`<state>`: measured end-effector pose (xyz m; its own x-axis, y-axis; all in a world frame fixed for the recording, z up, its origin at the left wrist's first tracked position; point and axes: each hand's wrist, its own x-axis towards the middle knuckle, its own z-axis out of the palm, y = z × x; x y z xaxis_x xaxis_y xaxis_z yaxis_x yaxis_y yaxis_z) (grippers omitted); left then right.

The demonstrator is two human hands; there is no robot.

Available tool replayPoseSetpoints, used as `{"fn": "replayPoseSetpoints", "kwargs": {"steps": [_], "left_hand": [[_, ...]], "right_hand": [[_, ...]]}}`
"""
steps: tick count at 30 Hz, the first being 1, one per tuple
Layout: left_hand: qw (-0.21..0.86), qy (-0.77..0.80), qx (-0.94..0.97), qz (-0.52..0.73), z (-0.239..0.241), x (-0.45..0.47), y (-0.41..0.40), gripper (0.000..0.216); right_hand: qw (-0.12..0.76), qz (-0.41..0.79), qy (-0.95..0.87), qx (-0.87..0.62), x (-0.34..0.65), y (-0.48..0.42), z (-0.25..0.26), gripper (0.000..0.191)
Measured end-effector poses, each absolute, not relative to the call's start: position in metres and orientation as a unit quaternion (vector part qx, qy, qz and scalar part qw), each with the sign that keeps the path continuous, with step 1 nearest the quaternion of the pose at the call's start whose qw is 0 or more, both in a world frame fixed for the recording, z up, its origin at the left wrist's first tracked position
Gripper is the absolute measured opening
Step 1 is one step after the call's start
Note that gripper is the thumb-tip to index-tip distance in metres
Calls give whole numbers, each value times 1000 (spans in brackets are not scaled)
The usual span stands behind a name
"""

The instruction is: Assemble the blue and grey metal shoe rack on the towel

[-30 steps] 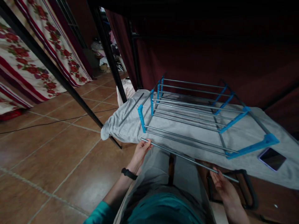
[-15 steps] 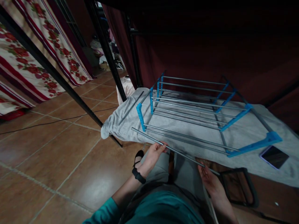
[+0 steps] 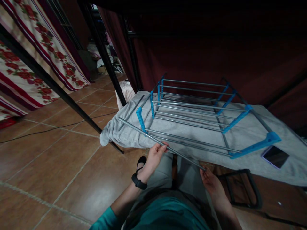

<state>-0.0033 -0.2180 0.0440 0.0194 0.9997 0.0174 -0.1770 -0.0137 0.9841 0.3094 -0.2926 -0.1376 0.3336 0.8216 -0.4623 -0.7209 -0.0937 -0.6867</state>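
Head view | my left grip (image 3: pixel 155 154) pinches metal rod (image 3: pixel 129 125) mid-length | my right grip (image 3: pixel 211 184) spread, fingertips touching its near end | blue rack (image 3: pixel 254 147) just beyond

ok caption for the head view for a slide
Person's left hand grips a metal rod, right hand at its near end, by a blue-jointed rack on a grey blanket.

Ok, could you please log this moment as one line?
left hand: pinching metal rod | right hand: at rod end | steel-tube rack: on grey blanket
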Motion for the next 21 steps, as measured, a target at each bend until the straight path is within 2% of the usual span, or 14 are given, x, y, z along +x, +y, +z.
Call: {"fn": "replayPoseSetpoints", "kwargs": {"steps": [7, 12, 15, 21], "left_hand": [[547, 410, 505, 528, 44, 23, -233, 33], [483, 410, 551, 543, 63, 23, -229, 33], [448, 401, 602, 525, 80, 16, -223, 35], [345, 402, 747, 401, 88, 9, -217, 32]], "right_hand": [[604, 629, -50, -487, 253, -281, -103, 11], [524, 694, -80, -486, 233, -284, -88, 23], [522, 690, -104, -491, 229, -286, -82, 28], [535, 661, -137, -508, 230, -282, -60, 33]]}}
